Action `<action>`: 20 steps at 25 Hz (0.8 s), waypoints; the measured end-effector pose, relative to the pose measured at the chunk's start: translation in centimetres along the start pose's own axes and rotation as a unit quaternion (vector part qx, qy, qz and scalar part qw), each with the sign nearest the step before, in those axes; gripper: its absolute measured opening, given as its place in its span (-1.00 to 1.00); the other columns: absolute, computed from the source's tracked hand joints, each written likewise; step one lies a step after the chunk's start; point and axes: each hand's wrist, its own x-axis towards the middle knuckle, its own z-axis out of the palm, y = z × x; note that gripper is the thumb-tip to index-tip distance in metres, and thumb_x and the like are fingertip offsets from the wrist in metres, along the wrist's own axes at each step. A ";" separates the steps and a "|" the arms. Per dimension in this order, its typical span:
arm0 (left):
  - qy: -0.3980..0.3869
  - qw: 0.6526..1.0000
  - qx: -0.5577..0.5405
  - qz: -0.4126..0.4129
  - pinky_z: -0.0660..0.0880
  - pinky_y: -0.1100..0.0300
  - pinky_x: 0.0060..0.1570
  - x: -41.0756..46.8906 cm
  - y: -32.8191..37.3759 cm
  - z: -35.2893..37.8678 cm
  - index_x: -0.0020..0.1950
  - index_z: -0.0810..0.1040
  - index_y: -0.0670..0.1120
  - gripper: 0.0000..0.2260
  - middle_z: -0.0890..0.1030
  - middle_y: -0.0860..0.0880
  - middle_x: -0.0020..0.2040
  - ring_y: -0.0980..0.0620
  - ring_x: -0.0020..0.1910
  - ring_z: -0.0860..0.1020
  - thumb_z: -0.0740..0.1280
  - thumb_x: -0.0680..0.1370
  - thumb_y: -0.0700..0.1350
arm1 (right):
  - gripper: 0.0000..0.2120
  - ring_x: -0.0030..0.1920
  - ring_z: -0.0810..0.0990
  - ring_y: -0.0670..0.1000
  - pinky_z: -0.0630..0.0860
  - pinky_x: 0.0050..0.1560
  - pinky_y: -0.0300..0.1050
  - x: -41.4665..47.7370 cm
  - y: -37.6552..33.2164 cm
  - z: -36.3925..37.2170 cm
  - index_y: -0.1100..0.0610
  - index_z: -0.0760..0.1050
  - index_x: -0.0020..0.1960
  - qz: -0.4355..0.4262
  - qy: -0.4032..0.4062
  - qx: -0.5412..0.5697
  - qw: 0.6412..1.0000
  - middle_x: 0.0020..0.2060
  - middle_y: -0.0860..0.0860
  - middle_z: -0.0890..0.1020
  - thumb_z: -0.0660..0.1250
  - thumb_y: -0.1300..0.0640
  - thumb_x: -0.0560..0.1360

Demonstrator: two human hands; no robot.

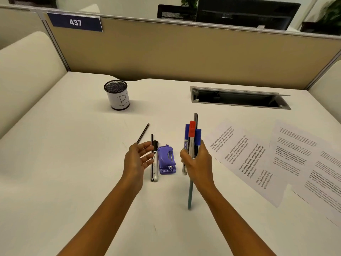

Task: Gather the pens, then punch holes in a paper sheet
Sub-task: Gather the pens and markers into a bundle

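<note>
Nearest the desk's front edge: two bare forearms reach in over the white desk [55, 163], side by side.
Right hand [198, 163]: closed in a fist round a bundle of pens [191, 137], held upright and off the desk; a red cap and blue caps stick out above the fingers, a teal barrel hangs down below the palm.
Left hand [137, 159]: open, palm turned inward, fingers spread and loosely curled, holding nothing; its fingertips sit right at the black-capped marker.
Black-capped marker [155, 163]: lying flat mid-desk, white barrel, pointing front to back, with a thin black pen [152, 139] touching along its left side.
Hole punch [167, 159]: purple, flat on the desk just right of the marker, between the two hands.
Pencil [143, 133]: dark, slanted, lying just beyond the left hand's fingers, apart from the marker pair.
Paper sheets [245, 159]: printed pages fanned out on the right side of the desk, overlapping, running toward the right edge; nothing rests on them.
Pen cup [117, 95]: black mesh, upright toward the far left of the desk, white label marked "B", well apart from both hands.
Cable tray [239, 97]: grey slot with its flap open, near the far right edge.
Divider [184, 52]: tan panel along the far edge, with a blue "437" plate [75, 22] at its top left.
</note>
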 end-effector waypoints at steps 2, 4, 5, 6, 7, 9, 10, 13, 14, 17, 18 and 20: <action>0.016 0.999 0.027 0.014 0.49 0.21 -0.18 0.2 -0.2 -0.2 -0.10 0.57 -0.06 -0.67 0.62 -0.01 -0.15 0.05 -0.22 0.55 0.03 0.62 -0.11 | -0.68 -0.11 0.60 -0.02 0.54 -0.22 -0.39 0.0 -0.1 -0.2 -0.10 0.33 0.14 -0.033 0.036 0.031 0.998 -0.12 -0.08 0.55 0.36 0.12 0.47; 0.021 0.998 0.052 0.021 0.50 0.21 -0.18 0.4 -0.6 -0.2 -0.10 0.58 -0.05 -0.71 0.62 0.01 -0.17 0.05 -0.24 0.55 0.07 0.60 -0.14 | -0.65 -0.15 0.60 -0.13 0.51 -0.24 -0.48 0.2 -0.6 -0.5 -0.21 0.35 0.08 -0.087 0.070 0.045 0.993 -0.18 -0.18 0.54 0.38 0.15 0.46; 0.022 0.998 0.062 0.026 0.50 0.21 -0.18 0.4 -0.8 -0.2 -0.09 0.59 -0.04 -0.72 0.62 0.01 -0.18 0.05 -0.25 0.56 0.09 0.59 -0.14 | -0.61 -0.15 0.60 -0.20 0.48 -0.23 -0.53 0.4 -0.9 -0.6 -0.26 0.34 0.07 -0.115 0.084 0.050 0.989 -0.19 -0.22 0.53 0.39 0.15 0.44; 0.023 0.997 0.068 0.033 0.50 0.21 -0.17 0.5 -0.9 -0.2 -0.08 0.60 -0.05 -0.73 0.63 0.01 -0.18 0.05 -0.24 0.56 0.10 0.58 -0.14 | -0.59 -0.15 0.59 -0.24 0.47 -0.23 -0.54 0.5 -1.1 -0.6 -0.29 0.33 0.08 -0.143 0.097 0.054 0.983 -0.19 -0.24 0.52 0.40 0.12 0.42; 0.023 0.996 0.073 0.040 0.50 0.21 -0.18 0.7 -1.0 -0.1 -0.08 0.60 -0.05 -0.74 0.63 0.01 -0.18 0.04 -0.24 0.56 0.11 0.58 -0.14 | -0.59 -0.16 0.59 -0.23 0.50 -0.23 -0.51 0.6 -1.3 -0.7 -0.31 0.33 0.10 -0.167 0.110 0.059 0.978 -0.20 -0.25 0.52 0.40 0.06 0.40; 0.025 0.995 0.083 0.057 0.50 0.20 -0.18 0.9 -1.2 0.0 -0.08 0.60 -0.05 -0.74 0.63 0.00 -0.18 0.03 -0.24 0.56 0.11 0.59 -0.14 | -0.61 -0.26 0.59 -0.17 0.56 -0.25 -0.40 0.8 -1.5 -0.8 -0.31 0.33 0.11 -0.199 0.129 0.070 0.969 -0.24 -0.26 0.53 0.38 -0.04 0.38; 0.027 0.994 0.088 0.066 0.50 0.20 -0.19 1.0 -1.3 0.1 -0.08 0.60 -0.05 -0.74 0.63 0.00 -0.18 0.03 -0.23 0.56 0.11 0.59 -0.14 | -0.64 -0.30 0.58 -0.17 0.56 -0.26 -0.39 0.8 -1.3 -0.8 -0.29 0.35 0.09 -0.213 0.136 0.074 0.965 -0.26 -0.27 0.53 0.38 -0.04 0.37; 0.037 0.992 0.095 0.079 0.50 0.20 -0.19 1.2 -1.5 0.1 -0.08 0.60 -0.04 -0.73 0.64 0.01 -0.17 0.04 -0.23 0.57 0.10 0.59 -0.13 | -0.67 -0.35 0.52 -0.21 0.46 -0.28 -0.48 0.2 0.4 -0.1 -0.26 0.38 -0.01 -0.236 0.141 0.068 0.959 -0.29 -0.30 0.54 0.41 0.05 0.36; 0.041 0.991 0.096 0.079 0.50 0.20 -0.19 1.2 -1.6 0.0 -0.09 0.60 -0.03 -0.73 0.64 0.02 -0.18 0.04 -0.23 0.57 0.10 0.59 -0.13 | -0.67 -0.35 0.52 -0.20 0.46 -0.29 -0.47 -0.2 1.2 0.3 -0.26 0.39 -0.01 -0.223 0.135 0.072 0.963 -0.28 -0.30 0.54 0.42 0.06 0.36; 0.050 0.988 0.115 0.092 0.50 0.19 -0.18 1.5 -2.0 -0.4 -0.08 0.59 -0.02 -0.72 0.63 0.03 -0.17 0.02 -0.19 0.57 0.08 0.60 -0.15 | -0.63 -0.28 0.56 -0.17 0.47 -0.26 -0.45 -1.3 3.9 1.2 -0.27 0.40 0.04 -0.182 0.132 0.076 0.972 -0.22 -0.28 0.57 0.44 0.08 0.38; 0.054 0.985 0.124 0.103 0.49 0.19 -0.17 1.7 -2.2 -0.6 -0.07 0.59 -0.01 -0.73 0.63 0.04 -0.15 0.01 -0.16 0.57 0.09 0.59 -0.16 | -0.60 -0.26 0.56 -0.16 0.46 -0.25 -0.45 -1.5 4.7 1.3 -0.28 0.39 0.06 -0.172 0.136 0.070 0.973 -0.22 -0.26 0.57 0.44 0.10 0.39; 0.066 0.974 0.167 0.138 0.47 0.23 -0.14 2.0 -2.7 -1.1 -0.06 0.57 0.04 -0.79 0.63 0.07 -0.08 0.04 -0.09 0.57 0.15 0.57 -0.16 | -0.58 -0.26 0.56 -0.15 0.44 -0.24 -0.48 -1.6 5.5 1.2 -0.29 0.39 0.07 -0.157 0.144 0.056 0.975 -0.22 -0.22 0.58 0.44 0.12 0.38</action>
